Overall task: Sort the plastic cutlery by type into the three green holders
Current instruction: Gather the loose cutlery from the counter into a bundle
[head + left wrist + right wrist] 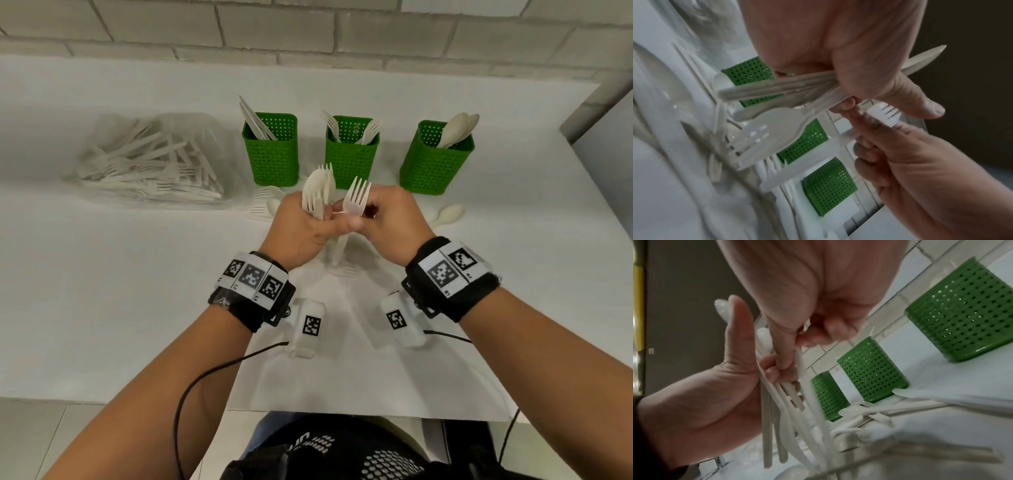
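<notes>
Left hand (301, 226) grips a mixed bundle (320, 192), right hand (394, 222) pinches one fork (356, 198) out; a loose squeeze probably spills everything onto the counter (137, 291).

so the far wall (308, 31) is all pale grey-white brick in a running bond, mortar lines a bit darker, and it runs the whole width. right up against it sits a white table (102, 308), matte top, with a raised white ledge (102, 78) along its far edge below the bricks. on the far right there's a grey panel or cabinet side (603, 113) past the table's corner, can't tell which. near left you can see light floor tiles (41, 435) with thin grout lines below the table's edge. light is soft and even, seems to come from above, only faint shadows on the tabletop
</notes>
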Motion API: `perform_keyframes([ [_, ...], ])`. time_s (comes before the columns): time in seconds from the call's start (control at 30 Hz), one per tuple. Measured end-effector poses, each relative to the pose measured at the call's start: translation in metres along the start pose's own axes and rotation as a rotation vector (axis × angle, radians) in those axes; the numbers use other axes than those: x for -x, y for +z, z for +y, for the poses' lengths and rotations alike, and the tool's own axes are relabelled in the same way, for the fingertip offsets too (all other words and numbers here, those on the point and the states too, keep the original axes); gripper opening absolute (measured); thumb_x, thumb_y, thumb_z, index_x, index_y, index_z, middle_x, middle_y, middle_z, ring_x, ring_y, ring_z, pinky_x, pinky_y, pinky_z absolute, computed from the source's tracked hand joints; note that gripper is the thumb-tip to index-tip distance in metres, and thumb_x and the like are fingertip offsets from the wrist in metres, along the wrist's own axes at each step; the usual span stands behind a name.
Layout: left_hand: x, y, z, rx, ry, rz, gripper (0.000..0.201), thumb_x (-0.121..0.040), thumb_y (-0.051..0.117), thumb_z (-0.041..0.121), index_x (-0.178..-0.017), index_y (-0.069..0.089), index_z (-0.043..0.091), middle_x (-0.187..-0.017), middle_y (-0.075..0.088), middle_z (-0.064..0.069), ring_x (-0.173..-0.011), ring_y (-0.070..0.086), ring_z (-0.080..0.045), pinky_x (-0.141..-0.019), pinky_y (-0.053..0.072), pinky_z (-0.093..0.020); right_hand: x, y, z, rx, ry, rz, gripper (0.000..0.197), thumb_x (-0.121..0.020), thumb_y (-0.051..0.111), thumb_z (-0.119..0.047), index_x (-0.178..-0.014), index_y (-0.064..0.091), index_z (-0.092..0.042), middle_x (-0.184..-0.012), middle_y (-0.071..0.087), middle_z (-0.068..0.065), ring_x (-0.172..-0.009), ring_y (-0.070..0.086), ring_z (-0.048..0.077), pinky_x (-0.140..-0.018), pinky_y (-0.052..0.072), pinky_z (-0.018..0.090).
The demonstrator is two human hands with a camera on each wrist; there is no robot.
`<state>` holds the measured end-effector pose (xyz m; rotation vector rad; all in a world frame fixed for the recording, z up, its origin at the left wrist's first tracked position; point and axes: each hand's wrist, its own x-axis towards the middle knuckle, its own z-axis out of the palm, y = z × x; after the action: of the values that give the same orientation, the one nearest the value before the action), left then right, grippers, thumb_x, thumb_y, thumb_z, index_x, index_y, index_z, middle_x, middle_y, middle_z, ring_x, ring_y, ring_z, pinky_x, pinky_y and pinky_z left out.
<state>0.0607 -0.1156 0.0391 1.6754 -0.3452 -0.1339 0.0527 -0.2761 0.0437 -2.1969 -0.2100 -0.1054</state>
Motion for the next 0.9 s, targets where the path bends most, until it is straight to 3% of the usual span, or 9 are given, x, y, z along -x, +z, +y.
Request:
perform_keyframes([
  [0.13, -0.001, -0.001, -0.004, 0.068, -0.013, -0.145, 0.030, -0.064, 0.085, 0.009, -0.090, 0.070, 0.013, -0.079, 0.074, 0.013, -0.084, 0.068, 0.001, -0.077, 0.050, -0.014, -0.001, -0.001, 0.001, -0.167, 0.101, -0.020, 0.016, -0.080, 0.075, -0.028, -0.087, 0.077, -0.013, -0.079, 0.073, 0.008, -0.072, 0.068, 0.024, -0.071, 0.056, 0.045],
  [0.23, -0.004, 0.000, -0.013, -0.003, -0.032, -0.098, 0.027, -0.071, 0.081, -0.007, -0.091, 0.068, 0.008, -0.081, 0.070, 0.004, -0.080, 0.067, -0.003, -0.075, 0.051, -0.019, -0.001, -0.007, -0.005, -0.190, 0.093, -0.128, 0.008, -0.089, 0.069, -0.015, -0.083, 0.075, -0.015, -0.075, 0.072, 0.005, -0.065, 0.063, 0.011, -0.065, 0.053, 0.032],
  [0.33, -0.005, 0.005, -0.015, -0.073, -0.015, 0.033, 0.017, -0.083, 0.072, -0.002, -0.089, 0.066, 0.013, -0.078, 0.067, 0.006, -0.073, 0.063, 0.005, -0.069, 0.048, -0.013, -0.009, -0.021, -0.001, -0.099, 0.081, -0.234, 0.022, -0.089, 0.068, -0.011, -0.106, 0.067, -0.023, -0.090, 0.071, -0.006, -0.079, 0.065, 0.007, -0.080, 0.052, 0.024],
  [0.43, -0.011, -0.005, -0.012, -0.176, -0.026, 0.195, 0.019, -0.087, 0.071, 0.008, -0.084, 0.053, 0.013, -0.066, 0.050, 0.008, -0.054, 0.050, 0.005, -0.056, 0.041, -0.009, -0.020, -0.045, 0.025, 0.395, 0.335, -0.199, 0.043, -0.093, 0.061, -0.028, -0.133, 0.052, -0.014, -0.117, 0.065, 0.008, -0.105, 0.062, 0.025, -0.093, 0.049, 0.038],
  [0.5, -0.014, -0.020, -0.009, -0.231, -0.062, 0.235, 0.026, -0.085, 0.075, 0.020, -0.099, 0.056, 0.007, -0.068, 0.049, 0.006, -0.057, 0.051, -0.004, -0.056, 0.046, -0.018, -0.018, -0.055, 0.048, 0.728, 0.531, -0.249, 0.057, -0.096, 0.047, -0.049, -0.138, 0.046, -0.009, -0.131, 0.056, 0.017, -0.116, 0.055, 0.036, -0.095, 0.047, 0.042],
  [0.57, -0.016, -0.039, -0.008, -0.335, -0.141, 0.217, 0.024, -0.085, 0.075, 0.027, -0.098, 0.059, 0.013, -0.072, 0.055, 0.006, -0.060, 0.055, -0.013, -0.062, 0.053, -0.034, -0.011, -0.057, 0.066, 0.797, 0.613, -0.314, 0.064, -0.096, 0.038, -0.058, -0.137, 0.045, -0.009, -0.132, 0.055, 0.020, -0.116, 0.054, 0.037, -0.093, 0.047, 0.042],
  [0.67, -0.010, -0.065, -0.010, -0.558, -0.273, 0.036, 0.018, -0.082, 0.077, 0.026, -0.080, 0.062, 0.017, -0.074, 0.061, 0.001, -0.068, 0.060, -0.018, -0.067, 0.053, -0.036, -0.006, -0.054, 0.079, 0.745, 0.590, -0.301, 0.067, -0.092, 0.037, -0.066, -0.127, 0.050, -0.010, -0.124, 0.058, 0.019, -0.111, 0.056, 0.035, -0.087, 0.047, 0.040],
  [0.8, 0.006, -0.080, -0.023, -0.922, -0.590, -0.211, 0.062, -0.057, 0.091, 0.040, -0.104, 0.058, 0.017, -0.098, 0.061, 0.001, -0.092, 0.060, -0.020, -0.078, 0.050, -0.034, -0.008, -0.038, 0.070, 0.746, 0.519, -0.315, 0.089, -0.078, 0.033, -0.084, -0.123, 0.055, -0.010, -0.135, 0.048, 0.018, -0.116, 0.053, 0.034, -0.093, 0.046, 0.043],
  [0.9, 0.010, -0.072, -0.033, -0.966, -0.559, -0.199, 0.058, -0.061, 0.090, 0.036, -0.105, 0.059, 0.014, -0.104, 0.063, -0.003, -0.096, 0.060, -0.023, -0.079, 0.049, -0.033, -0.011, -0.022, 0.055, 0.768, 0.446, -0.319, 0.094, -0.074, 0.038, -0.087, -0.125, 0.055, -0.010, -0.139, 0.044, 0.017, -0.119, 0.052, 0.034, -0.093, 0.045, 0.044],
])
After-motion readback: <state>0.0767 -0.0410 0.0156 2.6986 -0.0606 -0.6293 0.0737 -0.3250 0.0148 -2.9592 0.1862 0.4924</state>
